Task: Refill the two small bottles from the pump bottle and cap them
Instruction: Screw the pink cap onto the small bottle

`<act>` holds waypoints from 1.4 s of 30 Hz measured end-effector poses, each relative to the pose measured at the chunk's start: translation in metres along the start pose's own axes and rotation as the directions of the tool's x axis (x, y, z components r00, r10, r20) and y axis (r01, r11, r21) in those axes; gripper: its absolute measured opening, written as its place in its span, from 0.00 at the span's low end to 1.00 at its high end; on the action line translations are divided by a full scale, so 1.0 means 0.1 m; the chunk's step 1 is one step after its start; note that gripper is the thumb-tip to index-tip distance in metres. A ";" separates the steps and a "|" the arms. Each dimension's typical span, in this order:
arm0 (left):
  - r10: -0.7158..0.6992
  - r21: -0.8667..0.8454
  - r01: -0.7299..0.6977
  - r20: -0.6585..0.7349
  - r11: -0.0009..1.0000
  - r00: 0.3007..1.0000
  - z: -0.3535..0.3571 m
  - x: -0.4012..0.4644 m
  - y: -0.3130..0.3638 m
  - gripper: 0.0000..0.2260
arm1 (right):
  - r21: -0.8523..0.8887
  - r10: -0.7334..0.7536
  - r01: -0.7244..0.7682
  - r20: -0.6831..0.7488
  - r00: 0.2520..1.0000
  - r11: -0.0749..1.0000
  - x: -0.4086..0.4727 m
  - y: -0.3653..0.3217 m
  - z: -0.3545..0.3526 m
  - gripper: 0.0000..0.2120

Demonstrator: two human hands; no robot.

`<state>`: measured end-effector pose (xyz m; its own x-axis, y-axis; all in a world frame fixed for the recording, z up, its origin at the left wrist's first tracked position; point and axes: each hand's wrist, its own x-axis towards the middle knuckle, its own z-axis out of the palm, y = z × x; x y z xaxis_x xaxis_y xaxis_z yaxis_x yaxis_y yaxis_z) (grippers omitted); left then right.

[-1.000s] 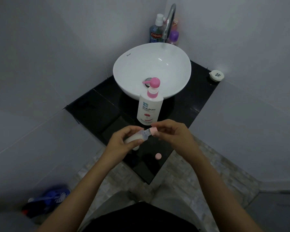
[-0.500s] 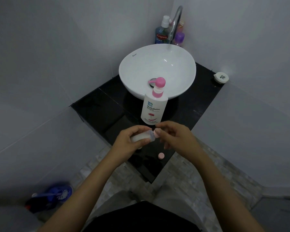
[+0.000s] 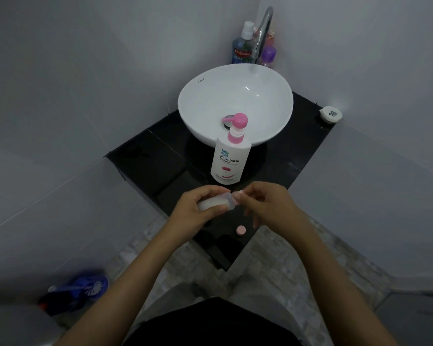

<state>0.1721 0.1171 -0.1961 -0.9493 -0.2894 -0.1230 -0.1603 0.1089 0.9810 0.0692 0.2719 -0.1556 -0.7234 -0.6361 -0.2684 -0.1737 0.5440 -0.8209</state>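
Right hand (image 3: 268, 203) has closed in; its fingers (image 3: 238, 196) pinch the small bottle's (image 3: 216, 202) mouth.

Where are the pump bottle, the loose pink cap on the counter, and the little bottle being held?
pump bottle (image 3: 229, 162), head view, on its white labelled body.
loose pink cap (image 3: 241, 230), head view, on its round top.
small bottle (image 3: 214, 203), head view, on its pale body showing between the fingers of the left hand (image 3: 198, 208).
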 end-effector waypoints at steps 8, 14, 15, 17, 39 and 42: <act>0.009 -0.010 -0.009 -0.005 1.000 1.000 0.02 0.00 0.01 0.13 | 0.046 -0.021 0.020 0.013 1.000 0.999 0.00 0.02 -0.04 0.09; -0.001 -0.027 0.001 -0.009 1.000 1.000 0.03 -0.02 0.01 0.12 | 0.097 -0.045 0.041 0.031 0.999 0.994 0.00 0.01 -0.08 0.10; -0.004 -0.032 0.004 -0.011 0.999 1.000 0.03 -0.02 0.01 0.12 | 0.093 -0.067 0.061 0.067 0.996 0.994 -0.01 0.01 -0.10 0.10; -0.005 -0.031 0.004 -0.009 1.000 1.000 0.03 -0.01 0.01 0.12 | 0.041 -0.042 0.040 0.055 0.998 0.998 0.00 0.02 -0.07 0.08; 0.019 -0.013 -0.020 -0.087 1.000 0.996 0.05 0.04 -0.01 0.14 | 0.176 0.005 0.023 -0.160 0.987 0.984 0.07 0.05 0.16 0.07; 0.056 0.079 -0.049 -0.097 0.996 0.994 0.03 0.06 -0.06 0.16 | 0.149 -0.035 0.057 -0.147 0.988 0.987 0.08 0.04 0.14 0.05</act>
<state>0.1665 0.1176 -0.2035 -0.9262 -0.3733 -0.0524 -0.1348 0.1981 0.9709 0.0720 0.2617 -0.1682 -0.8074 -0.5673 -0.1623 -0.1133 0.4189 -0.9009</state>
